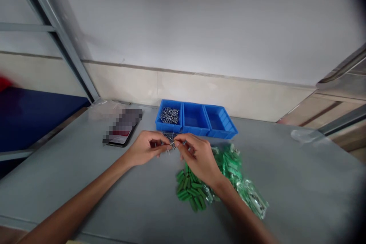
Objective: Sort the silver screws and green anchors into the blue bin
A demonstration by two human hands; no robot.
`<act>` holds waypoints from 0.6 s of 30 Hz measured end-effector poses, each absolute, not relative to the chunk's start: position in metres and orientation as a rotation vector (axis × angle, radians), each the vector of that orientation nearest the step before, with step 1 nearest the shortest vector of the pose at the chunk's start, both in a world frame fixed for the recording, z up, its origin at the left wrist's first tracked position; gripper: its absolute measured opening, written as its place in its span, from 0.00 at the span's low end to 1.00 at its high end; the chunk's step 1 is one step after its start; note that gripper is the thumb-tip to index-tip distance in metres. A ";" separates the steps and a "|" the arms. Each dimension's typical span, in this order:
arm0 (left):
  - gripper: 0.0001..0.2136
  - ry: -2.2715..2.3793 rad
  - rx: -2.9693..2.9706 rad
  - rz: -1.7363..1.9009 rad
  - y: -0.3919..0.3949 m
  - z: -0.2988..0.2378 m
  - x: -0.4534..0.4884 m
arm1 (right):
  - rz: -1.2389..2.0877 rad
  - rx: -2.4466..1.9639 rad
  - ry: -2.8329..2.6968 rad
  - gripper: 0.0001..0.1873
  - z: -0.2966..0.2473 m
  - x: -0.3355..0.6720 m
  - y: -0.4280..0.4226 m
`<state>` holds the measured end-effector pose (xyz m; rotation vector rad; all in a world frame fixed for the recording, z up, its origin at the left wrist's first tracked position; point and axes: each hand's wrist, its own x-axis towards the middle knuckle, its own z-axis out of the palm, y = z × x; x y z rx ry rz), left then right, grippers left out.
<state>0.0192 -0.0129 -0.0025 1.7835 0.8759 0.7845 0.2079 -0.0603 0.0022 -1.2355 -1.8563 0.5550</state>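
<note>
My left hand (147,148) and my right hand (199,155) meet in front of the blue bins, fingertips nearly touching. Each has thumb and fingers pinched on thin silver screws; how many are in each hand I cannot tell. A small heap of loose screws (170,136) lies just behind the fingertips, partly hidden by them. Below my right hand is a pile of green wall plugs (191,191). Clear bags (233,164) with green contents lie beside and partly behind the right wrist and forearm.
Three joined blue bins (196,117) stand near the wall; the left one holds many screws (169,115). A phone (123,131) lies left of my hands, with clear plastic (104,109) behind it. Another clear plastic piece (305,135) is at the right of the grey table (120,202).
</note>
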 end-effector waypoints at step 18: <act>0.09 0.796 1.789 0.821 -0.014 -0.006 0.021 | 0.590 -1.231 -1.786 0.08 0.005 0.206 -0.060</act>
